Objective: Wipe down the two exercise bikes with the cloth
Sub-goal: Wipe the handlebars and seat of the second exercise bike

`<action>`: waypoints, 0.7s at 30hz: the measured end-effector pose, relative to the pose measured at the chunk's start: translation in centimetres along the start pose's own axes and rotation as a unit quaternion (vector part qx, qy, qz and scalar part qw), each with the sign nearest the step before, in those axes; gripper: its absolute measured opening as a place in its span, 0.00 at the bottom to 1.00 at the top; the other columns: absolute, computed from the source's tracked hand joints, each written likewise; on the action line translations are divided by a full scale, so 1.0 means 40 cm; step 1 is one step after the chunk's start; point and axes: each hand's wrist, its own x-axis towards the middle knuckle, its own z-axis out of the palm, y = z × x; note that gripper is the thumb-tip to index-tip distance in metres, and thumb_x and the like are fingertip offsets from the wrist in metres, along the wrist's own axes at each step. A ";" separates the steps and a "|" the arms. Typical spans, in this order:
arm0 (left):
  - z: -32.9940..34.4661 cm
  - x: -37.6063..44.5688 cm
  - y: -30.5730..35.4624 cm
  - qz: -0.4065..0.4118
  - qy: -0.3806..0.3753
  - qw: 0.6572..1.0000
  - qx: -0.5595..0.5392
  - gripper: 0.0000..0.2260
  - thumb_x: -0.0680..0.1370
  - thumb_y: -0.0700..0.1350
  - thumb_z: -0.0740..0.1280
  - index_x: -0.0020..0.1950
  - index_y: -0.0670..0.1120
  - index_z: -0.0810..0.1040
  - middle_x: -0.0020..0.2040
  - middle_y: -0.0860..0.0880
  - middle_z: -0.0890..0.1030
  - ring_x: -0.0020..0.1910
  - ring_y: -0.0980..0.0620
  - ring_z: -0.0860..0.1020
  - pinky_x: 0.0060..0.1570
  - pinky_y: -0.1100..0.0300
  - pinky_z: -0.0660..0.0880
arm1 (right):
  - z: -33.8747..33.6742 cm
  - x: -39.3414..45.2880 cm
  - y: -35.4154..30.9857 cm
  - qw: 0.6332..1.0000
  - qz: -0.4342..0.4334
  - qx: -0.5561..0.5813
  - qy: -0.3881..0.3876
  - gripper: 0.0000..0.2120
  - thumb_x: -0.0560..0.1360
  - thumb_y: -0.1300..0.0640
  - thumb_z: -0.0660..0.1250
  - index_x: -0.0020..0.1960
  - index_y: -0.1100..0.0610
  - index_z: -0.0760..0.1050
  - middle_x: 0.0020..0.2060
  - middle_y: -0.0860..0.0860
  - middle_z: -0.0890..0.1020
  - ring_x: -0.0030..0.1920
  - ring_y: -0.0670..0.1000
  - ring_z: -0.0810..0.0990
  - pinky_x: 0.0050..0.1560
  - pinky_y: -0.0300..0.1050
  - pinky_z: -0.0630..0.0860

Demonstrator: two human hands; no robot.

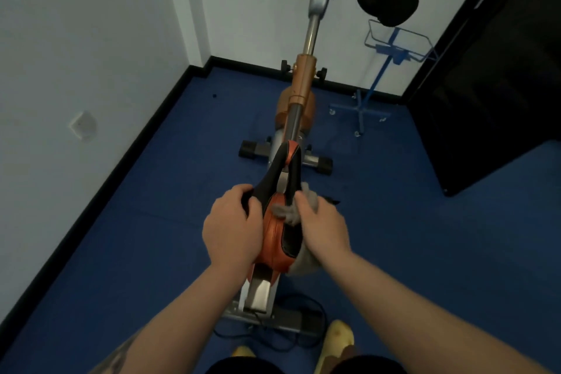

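An exercise bike [302,82] with an orange frame stands lengthwise in front of me, its black handlebars [385,0] at the top of the view. Its orange and black saddle [277,222] is just below me. My left hand [232,228] grips the saddle's left edge, fingers curled over the black side. My right hand [323,226] holds a grey cloth [285,211] bunched against the saddle's right side; more of the cloth hangs under the hand. Only one bike is in view.
Blue floor [394,237] surrounds the bike. A white wall [76,55] with black skirting runs along the left. A blue wheeled stand with a wire basket [391,48] is at the back right, next to a black cabinet [498,85]. Black cables [288,337] lie by my yellow slippers.
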 end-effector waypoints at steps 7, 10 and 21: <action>0.002 0.005 0.002 0.020 -0.003 1.000 0.022 0.13 0.79 0.49 0.58 0.60 0.54 0.76 0.49 0.59 0.77 0.46 0.59 0.72 0.42 0.56 0.70 | 0.005 0.040 -0.051 0.996 0.000 -0.087 -0.022 0.24 0.81 0.38 0.49 0.55 0.55 0.73 0.49 0.51 0.79 0.52 0.54 0.78 0.44 0.45 0.68; 0.003 0.002 -0.001 0.009 -0.002 1.000 0.021 0.12 0.79 0.49 0.59 0.60 0.55 0.76 0.50 0.59 0.78 0.46 0.60 0.71 0.41 0.58 0.68 | 0.000 0.086 -0.083 0.995 0.027 -0.088 -0.034 0.27 0.82 0.38 0.47 0.63 0.57 0.71 0.56 0.55 0.79 0.56 0.57 0.78 0.49 0.47 0.71; 0.024 -0.013 0.035 -0.063 0.107 0.991 0.057 0.10 0.79 0.47 0.61 0.54 0.55 0.80 0.46 0.61 0.80 0.41 0.63 0.72 0.37 0.67 0.67 | 0.021 0.233 -0.075 0.988 -0.145 -0.043 -0.041 0.30 0.82 0.42 0.52 0.78 0.56 0.55 0.75 0.54 0.62 0.73 0.55 0.63 0.71 0.52 0.64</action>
